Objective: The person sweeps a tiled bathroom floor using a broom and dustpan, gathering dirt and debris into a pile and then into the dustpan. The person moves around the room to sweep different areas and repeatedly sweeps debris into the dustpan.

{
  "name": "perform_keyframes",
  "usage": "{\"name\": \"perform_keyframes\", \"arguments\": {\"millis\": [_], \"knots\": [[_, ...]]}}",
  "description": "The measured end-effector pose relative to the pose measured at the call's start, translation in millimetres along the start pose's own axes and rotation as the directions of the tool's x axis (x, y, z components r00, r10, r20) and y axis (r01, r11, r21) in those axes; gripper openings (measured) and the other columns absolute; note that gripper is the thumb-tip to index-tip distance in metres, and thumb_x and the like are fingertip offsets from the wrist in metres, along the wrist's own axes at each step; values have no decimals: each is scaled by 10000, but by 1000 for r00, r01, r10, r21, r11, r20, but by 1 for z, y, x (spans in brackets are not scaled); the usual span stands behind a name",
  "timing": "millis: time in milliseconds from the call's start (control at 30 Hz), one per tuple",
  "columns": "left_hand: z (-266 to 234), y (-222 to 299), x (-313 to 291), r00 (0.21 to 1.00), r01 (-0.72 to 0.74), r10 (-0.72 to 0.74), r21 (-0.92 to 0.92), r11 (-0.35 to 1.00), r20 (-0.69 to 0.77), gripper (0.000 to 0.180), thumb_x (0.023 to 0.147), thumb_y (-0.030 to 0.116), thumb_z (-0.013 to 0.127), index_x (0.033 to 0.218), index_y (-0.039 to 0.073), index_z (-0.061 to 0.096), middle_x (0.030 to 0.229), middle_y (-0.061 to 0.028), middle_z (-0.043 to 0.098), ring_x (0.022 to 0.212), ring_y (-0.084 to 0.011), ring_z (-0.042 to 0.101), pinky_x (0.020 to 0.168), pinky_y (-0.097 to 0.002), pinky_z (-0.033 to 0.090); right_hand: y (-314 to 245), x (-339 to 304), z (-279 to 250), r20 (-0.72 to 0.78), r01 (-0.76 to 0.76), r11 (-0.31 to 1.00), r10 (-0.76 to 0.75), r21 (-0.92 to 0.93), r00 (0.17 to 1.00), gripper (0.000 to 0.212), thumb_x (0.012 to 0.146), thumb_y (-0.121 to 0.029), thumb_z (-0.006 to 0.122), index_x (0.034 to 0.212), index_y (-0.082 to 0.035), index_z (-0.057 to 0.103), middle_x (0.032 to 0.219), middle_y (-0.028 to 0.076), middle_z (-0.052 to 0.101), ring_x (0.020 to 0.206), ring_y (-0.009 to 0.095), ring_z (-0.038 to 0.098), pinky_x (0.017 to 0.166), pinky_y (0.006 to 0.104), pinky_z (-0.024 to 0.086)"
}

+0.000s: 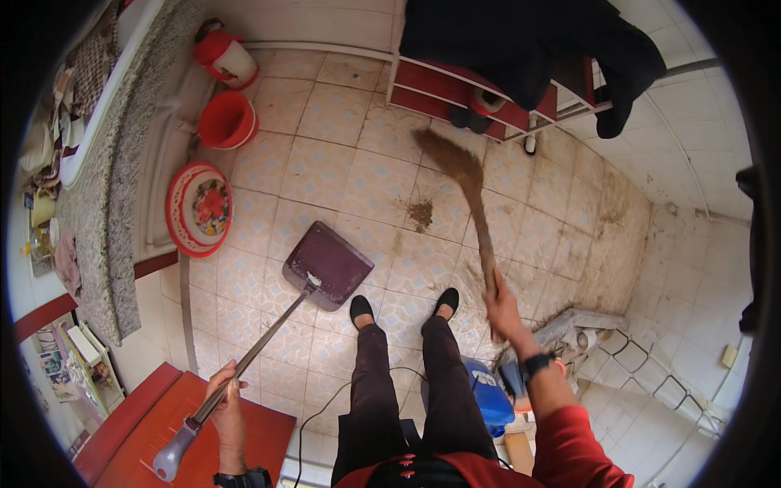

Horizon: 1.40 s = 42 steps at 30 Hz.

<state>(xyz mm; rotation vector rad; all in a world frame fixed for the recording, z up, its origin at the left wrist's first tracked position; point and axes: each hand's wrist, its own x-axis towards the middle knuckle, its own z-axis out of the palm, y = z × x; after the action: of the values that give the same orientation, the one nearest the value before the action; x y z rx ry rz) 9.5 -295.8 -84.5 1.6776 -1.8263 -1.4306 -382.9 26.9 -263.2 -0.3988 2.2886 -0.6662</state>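
Observation:
My left hand point(226, 390) is wrapped round the metal handle of a long-handled dustpan point(329, 264), below which its purple pan rests on the tiles in front of my left foot. In my right hand point(504, 313) is a straw broom point(464, 167), gripped near the lower end of its handle. Its brush end fans out toward the shelf at the far side. A small pile of brown dirt point(420, 214) lies on the floor between the broom and the dustpan.
Along the left wall stand a red bucket point(228, 119), a red-and-white container point(232, 63) and a red patterned basin point(199, 209). A red shelf point(439, 85) draped with dark cloth is at the back. A blue jug point(486, 398) sits by my right leg, near a red table point(220, 427) on the left and a cable.

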Motion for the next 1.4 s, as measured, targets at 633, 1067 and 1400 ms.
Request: {"name": "perform_keyframes", "arguments": {"millis": [633, 1067, 1400], "knots": [[0, 43, 52, 884, -196, 132, 100, 975, 448, 128, 869, -13, 526, 989, -11, 569, 1083, -109, 602, 795, -115, 569, 729, -245, 483, -47, -110, 67, 165, -335, 912, 302, 238, 939, 677, 871, -100, 553, 1446, -200, 209, 721, 97, 589, 459, 138, 516, 440, 291, 460], [49, 94, 73, 872, -244, 182, 81, 966, 455, 100, 903, 49, 538, 993, 15, 566, 1033, -61, 590, 790, -84, 562, 674, -212, 497, 27, -119, 21, -48, -435, 799, 497, 416, 867, 655, 842, -70, 567, 1419, -99, 259, 744, 84, 564, 463, 144, 515, 423, 288, 442], [52, 82, 85, 868, -310, 210, 161, 937, 450, 119, 899, 64, 555, 1001, 3, 554, 869, -25, 561, 701, -70, 527, 654, -206, 458, 68, -61, 24, -6, -477, 690, 572, 545, 820, 654, 847, -57, 529, 1426, -92, 228, 655, 60, 519, 437, 143, 486, 402, 284, 435]]}}
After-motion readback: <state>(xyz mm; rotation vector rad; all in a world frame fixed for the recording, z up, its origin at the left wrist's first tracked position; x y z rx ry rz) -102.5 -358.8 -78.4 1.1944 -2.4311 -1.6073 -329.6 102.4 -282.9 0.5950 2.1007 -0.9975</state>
